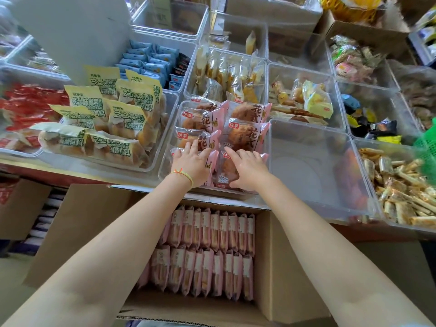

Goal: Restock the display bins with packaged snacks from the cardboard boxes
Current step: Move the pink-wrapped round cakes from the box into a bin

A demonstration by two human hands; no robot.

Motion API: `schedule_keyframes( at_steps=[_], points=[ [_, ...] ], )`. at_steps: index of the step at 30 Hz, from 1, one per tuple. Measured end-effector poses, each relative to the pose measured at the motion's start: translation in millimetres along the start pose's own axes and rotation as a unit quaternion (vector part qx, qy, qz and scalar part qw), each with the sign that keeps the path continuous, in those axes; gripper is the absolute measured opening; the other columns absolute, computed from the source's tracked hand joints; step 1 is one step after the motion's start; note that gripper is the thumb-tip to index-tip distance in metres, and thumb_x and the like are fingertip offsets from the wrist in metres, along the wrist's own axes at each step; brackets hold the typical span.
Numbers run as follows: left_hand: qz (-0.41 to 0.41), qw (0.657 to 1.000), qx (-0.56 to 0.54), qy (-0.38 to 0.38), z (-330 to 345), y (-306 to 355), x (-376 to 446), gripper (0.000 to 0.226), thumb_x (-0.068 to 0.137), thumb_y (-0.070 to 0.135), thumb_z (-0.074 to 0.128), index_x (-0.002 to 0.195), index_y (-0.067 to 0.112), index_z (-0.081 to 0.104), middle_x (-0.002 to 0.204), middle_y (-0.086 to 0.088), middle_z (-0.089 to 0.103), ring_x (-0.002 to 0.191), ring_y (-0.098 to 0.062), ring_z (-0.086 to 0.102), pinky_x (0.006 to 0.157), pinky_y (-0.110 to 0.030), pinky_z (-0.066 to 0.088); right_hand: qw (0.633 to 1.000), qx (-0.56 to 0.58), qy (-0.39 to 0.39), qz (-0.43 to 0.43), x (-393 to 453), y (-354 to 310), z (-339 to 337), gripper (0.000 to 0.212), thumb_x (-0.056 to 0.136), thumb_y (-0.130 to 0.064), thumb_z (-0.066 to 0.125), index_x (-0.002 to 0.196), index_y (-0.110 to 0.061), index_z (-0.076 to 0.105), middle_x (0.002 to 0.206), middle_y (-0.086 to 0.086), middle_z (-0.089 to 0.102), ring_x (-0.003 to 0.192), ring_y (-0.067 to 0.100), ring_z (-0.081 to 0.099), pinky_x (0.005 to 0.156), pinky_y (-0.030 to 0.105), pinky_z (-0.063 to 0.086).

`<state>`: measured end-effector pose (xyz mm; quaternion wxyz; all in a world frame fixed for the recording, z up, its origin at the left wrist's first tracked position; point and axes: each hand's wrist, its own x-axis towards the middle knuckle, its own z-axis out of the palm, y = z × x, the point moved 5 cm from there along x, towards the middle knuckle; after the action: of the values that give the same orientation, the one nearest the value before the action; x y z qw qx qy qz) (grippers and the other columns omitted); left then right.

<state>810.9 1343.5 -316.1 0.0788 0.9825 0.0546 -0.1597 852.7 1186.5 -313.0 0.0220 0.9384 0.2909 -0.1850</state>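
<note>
An open cardboard box (271, 267) below the counter holds two rows of pink-wrapped pastries (207, 251) standing on edge. Above it a clear display bin (165, 166) carries several of the same pink packs (245, 135) lying flat. Both hands reach into the front of that bin. My left hand (192, 161) lies flat on the front-left pack, fingers spread. My right hand (247, 165) rests on the front-right pack (226, 171), index finger stretched out, the other fingers curled on the wrapper. Neither hand clearly grips a pack.
An empty clear bin (313, 171) stands right of the pink packs. Yellow-green bread packs (113, 121) fill the bin to the left. Bins of wafer rolls (401, 197), red packs (26, 107) and blue packs (146, 62) surround them. More cardboard boxes (21, 208) sit at the left.
</note>
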Motion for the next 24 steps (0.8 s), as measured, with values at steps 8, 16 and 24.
schedule_keyframes(
  at_steps=[8,16,24],
  points=[
    [0.020,0.998,-0.041,0.049,-3,-8,-3,0.064,0.091,0.017,0.056,0.149,0.026,0.030,0.163,-0.011,0.014,0.149,-0.029,0.013,0.120,-0.047,0.017,0.990,-0.045,0.126,0.042,4,2,-18,0.098,0.084,-0.024,0.075,0.157,-0.019,0.009,0.146,0.006,0.042,0.138,0.026,0.036,0.121,0.047,0.016],
    [0.041,0.999,0.016,-0.012,-2,-14,0,0.085,0.086,0.013,0.062,0.155,0.032,0.015,0.165,-0.007,0.000,0.151,-0.026,0.003,0.121,-0.047,0.010,0.978,-0.109,0.139,0.107,17,0,-10,0.083,0.085,-0.020,0.072,0.151,-0.017,0.023,0.148,0.011,0.039,0.138,0.030,0.036,0.119,0.049,0.019],
    [0.037,0.999,0.015,-0.011,-1,-14,-2,0.077,0.088,0.015,0.056,0.154,0.030,0.019,0.165,-0.008,0.001,0.151,-0.026,0.004,0.121,-0.047,0.010,0.974,-0.085,0.167,0.128,11,2,-7,0.077,0.081,-0.020,0.076,0.144,-0.022,0.030,0.143,0.011,0.041,0.133,0.032,0.039,0.114,0.052,0.027]
  ],
)
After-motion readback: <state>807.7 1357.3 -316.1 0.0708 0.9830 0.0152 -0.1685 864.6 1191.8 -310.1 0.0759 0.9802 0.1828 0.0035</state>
